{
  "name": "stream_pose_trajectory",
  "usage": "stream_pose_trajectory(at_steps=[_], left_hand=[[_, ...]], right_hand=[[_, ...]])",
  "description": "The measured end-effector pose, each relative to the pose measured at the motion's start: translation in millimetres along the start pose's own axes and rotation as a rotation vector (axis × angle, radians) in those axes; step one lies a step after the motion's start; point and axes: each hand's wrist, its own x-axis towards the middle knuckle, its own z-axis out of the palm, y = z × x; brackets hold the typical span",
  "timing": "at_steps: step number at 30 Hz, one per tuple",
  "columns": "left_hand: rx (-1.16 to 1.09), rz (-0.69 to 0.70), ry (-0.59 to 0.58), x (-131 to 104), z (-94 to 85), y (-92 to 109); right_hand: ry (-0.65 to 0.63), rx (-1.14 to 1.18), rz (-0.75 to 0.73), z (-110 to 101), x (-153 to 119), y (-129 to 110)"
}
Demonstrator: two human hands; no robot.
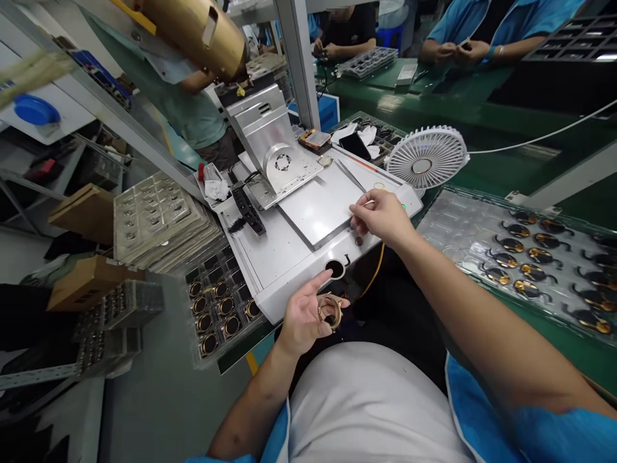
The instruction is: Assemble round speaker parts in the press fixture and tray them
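Note:
My left hand point(304, 313) holds a gold-coloured watch case point(330, 311), its ring-shaped frame tilted toward me between thumb and fingers. The index finger stretches out past it. Over the front edge of a white machine base point(270, 263), my right hand point(380, 217) has its thumb and fingers pinched together. What lies in that pinch, if anything, is hidden. Metal tweezers point(350, 175) reach from the white surface to the back of the right hand; whether it grips them I cannot tell. A metal plate point(315, 212) lies left of the right hand.
A metal fixture point(267, 141) stands under a brass-coloured cylinder point(197, 35). A white fan point(427, 157) is behind my right hand. Trays of round parts flank me, left point(212, 273) and right point(463, 225). Stacked trays point(154, 212) stand farther left. Co-workers sit across the green table point(385, 103).

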Motion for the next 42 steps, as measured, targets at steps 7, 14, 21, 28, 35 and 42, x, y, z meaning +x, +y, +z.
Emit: stream_pose_trajectory(at_steps=[7, 14, 21, 28, 35, 42], left_hand=[[0.276, 0.178, 0.031, -19, -2.2, -7], [0.906, 0.396, -0.047, -8, 9.6, -33], [0.674, 0.376, -0.115, -4, 12.0, -25], [0.686, 0.394, -0.136, -5, 5.6, -17], [0.932, 0.456, -0.205, -5, 2.2, -20], [0.936, 0.447, -0.193, -1, 0.5, -19]], right_hand=[[0.161, -0.202, -0.153, -1, -30, 17], [-0.212, 0.225, -0.176, 40, -114, 50], [-0.211, 0.426, -0.035, 23, -105, 39], [-0.242, 0.356, 0.050, 17, -108, 37], [-0.298, 0.397, 0.103, 13, -104, 40], [-0.285, 0.469, 0.138, 14, -107, 45]])
